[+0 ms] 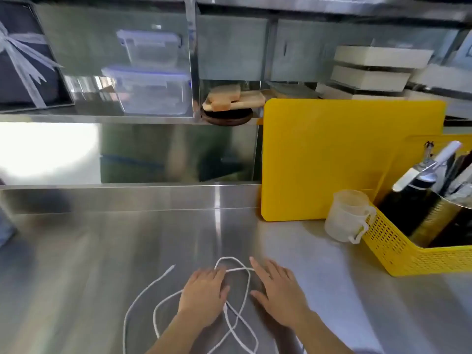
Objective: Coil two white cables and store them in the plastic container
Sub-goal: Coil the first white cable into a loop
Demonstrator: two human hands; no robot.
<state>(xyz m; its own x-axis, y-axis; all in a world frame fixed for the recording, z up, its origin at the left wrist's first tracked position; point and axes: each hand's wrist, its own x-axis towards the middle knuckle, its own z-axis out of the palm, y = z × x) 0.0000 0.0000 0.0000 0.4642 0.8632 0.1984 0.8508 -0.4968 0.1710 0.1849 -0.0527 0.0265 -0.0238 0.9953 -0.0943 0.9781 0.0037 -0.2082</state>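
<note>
Loose white cables (246,290) lie in tangled loops on the steel counter (102,251) near its front edge, with one free end (171,267) pointing up and left. My left hand (204,297) rests flat over the loops, fingers apart. My right hand (278,292) lies flat just right of them, also with spread fingers. Neither hand grips a cable. Two clear plastic containers with blue-trimmed lids stand stacked on the shelf at the back, the lower one (150,90) larger than the upper one (149,48).
A yellow cutting board (332,154) leans against the back wall at right. In front of it stand a translucent measuring jug (347,215) and a yellow mesh basket (408,254) holding utensils. Wooden boards (229,98) and white stacked boxes (375,67) sit on the shelf.
</note>
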